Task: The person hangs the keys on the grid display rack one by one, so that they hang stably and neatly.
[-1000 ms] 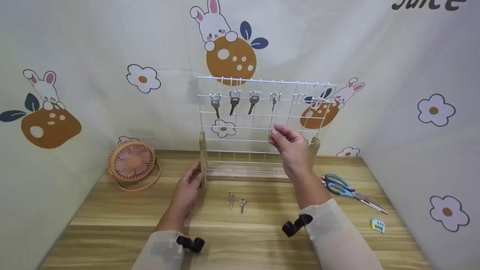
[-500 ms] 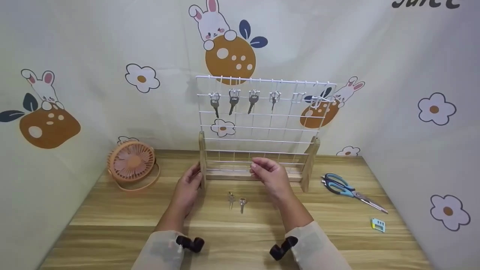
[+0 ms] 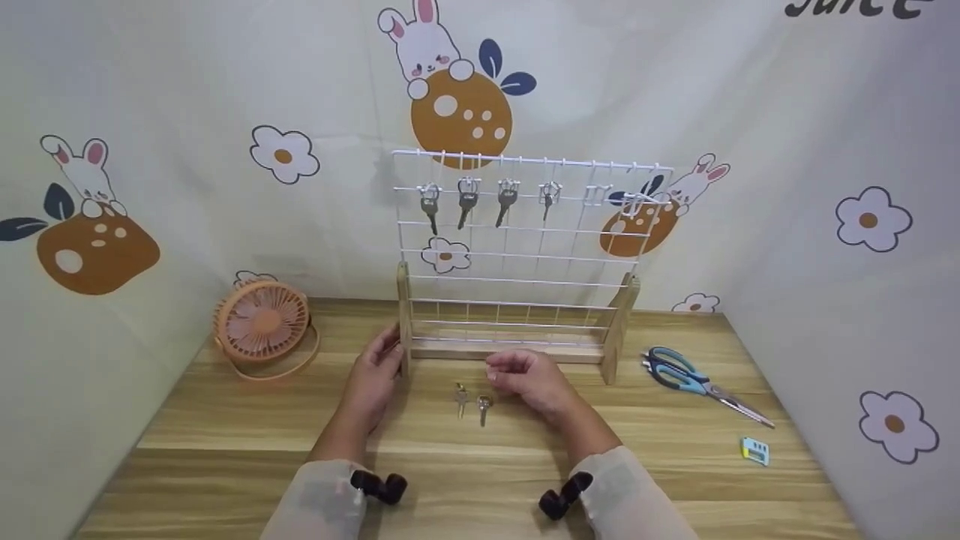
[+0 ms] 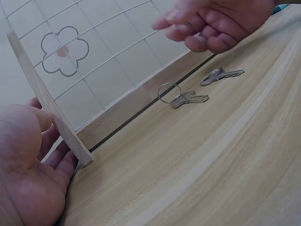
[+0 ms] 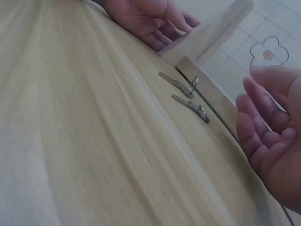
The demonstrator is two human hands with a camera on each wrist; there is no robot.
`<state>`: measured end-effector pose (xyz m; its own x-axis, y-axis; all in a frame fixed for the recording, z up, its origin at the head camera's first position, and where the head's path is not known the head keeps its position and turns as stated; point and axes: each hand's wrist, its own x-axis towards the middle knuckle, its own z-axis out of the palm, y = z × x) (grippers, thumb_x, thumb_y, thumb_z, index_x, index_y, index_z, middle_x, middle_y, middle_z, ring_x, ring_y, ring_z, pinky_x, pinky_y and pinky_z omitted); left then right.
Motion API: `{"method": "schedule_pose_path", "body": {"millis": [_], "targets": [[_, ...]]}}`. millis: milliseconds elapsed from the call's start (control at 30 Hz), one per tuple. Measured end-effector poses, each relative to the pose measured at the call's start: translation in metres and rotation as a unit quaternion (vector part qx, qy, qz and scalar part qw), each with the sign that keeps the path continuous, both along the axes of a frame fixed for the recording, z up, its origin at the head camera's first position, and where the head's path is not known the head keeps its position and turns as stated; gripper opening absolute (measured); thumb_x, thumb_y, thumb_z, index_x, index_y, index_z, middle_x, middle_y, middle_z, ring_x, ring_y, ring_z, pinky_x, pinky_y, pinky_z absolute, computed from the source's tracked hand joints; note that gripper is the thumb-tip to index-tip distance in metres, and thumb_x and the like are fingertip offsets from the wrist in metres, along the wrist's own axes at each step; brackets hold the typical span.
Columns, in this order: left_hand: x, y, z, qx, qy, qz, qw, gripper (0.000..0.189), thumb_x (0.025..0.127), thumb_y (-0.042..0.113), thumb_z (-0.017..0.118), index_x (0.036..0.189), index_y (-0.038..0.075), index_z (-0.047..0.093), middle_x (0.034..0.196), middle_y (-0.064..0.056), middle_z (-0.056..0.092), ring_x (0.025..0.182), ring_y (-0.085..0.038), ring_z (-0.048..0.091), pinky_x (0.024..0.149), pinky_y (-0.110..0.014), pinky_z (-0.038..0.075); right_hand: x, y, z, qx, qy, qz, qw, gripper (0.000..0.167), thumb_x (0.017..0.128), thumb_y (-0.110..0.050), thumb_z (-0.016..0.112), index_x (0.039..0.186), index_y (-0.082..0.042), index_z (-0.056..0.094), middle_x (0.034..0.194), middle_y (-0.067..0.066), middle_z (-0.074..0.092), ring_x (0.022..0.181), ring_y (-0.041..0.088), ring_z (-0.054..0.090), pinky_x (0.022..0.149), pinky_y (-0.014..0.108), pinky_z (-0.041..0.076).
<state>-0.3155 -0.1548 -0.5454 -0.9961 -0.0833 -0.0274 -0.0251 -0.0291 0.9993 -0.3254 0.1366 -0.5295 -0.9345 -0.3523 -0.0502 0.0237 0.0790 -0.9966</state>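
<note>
On the wooden table two loose keys lie side by side: one key (image 3: 461,402) with a thin ring at its head, the other key (image 3: 484,409) just to its right. Over and behind them hovers my right hand (image 3: 532,382), fingers loosely bent, nothing in it, touching neither key. My left hand (image 3: 376,379) holds the left wooden upright (image 4: 49,99) of the wire grid rack (image 3: 517,259), thumb on one side and fingers behind. Several keys hang in the rack's upper row, among them a key (image 3: 468,204) and a smaller key (image 3: 548,201).
To the right of the hanging keys are white hooks (image 3: 598,196). An orange fan (image 3: 262,322) stands at the back left. Scissors (image 3: 701,384) with blue handles and a small light blue gadget (image 3: 755,451) lie on the right. Patterned cloth encloses the table.
My right hand has come down from the rack's hooks, moving left and towards me, to just above the two loose keys. The left hand stays at the upright.
</note>
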Motion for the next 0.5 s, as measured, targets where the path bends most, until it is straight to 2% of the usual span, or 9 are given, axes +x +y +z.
{"method": "schedule_pose_path", "body": {"millis": [233,400,500], "targets": [[-0.0001,-0.0004,0.0016,0.001,0.0,-0.005,1.0,0.051,0.115,0.019,0.05,0.165,0.02,0.042,0.169,-0.005,0.045,0.155,-0.027,0.043,0.126,-0.048,0.04,-0.0006,0.0067,-0.0067,0.068,0.037,0.064,0.9949,0.036,0.091,0.005,0.077,0.126,0.008,0.072,0.118,0.022,0.077,0.098,0.011,0.073,0.087,0.022,0.062],[0.0001,-0.0008,0.0006,0.01,-0.005,-0.01,0.9999,0.051,0.115,0.02,0.05,0.165,0.021,0.041,0.169,-0.004,0.043,0.156,-0.026,0.042,0.127,-0.049,0.04,0.0006,0.0079,-0.0082,0.116,0.076,0.098,0.9854,0.037,0.087,0.006,0.079,0.124,0.002,0.075,0.118,0.021,0.078,0.101,0.016,0.072,0.087,0.02,0.059],[-0.0004,-0.0005,-0.0001,0.01,-0.005,-0.008,0.9999,0.051,0.115,0.02,0.051,0.165,0.021,0.042,0.169,-0.004,0.043,0.156,-0.026,0.042,0.126,-0.049,0.04,0.0015,0.0079,-0.0075,0.142,0.089,0.105,0.9802,0.038,0.085,0.005,0.082,0.122,-0.002,0.077,0.116,0.018,0.079,0.101,0.018,0.071,0.086,0.019,0.058]]}}
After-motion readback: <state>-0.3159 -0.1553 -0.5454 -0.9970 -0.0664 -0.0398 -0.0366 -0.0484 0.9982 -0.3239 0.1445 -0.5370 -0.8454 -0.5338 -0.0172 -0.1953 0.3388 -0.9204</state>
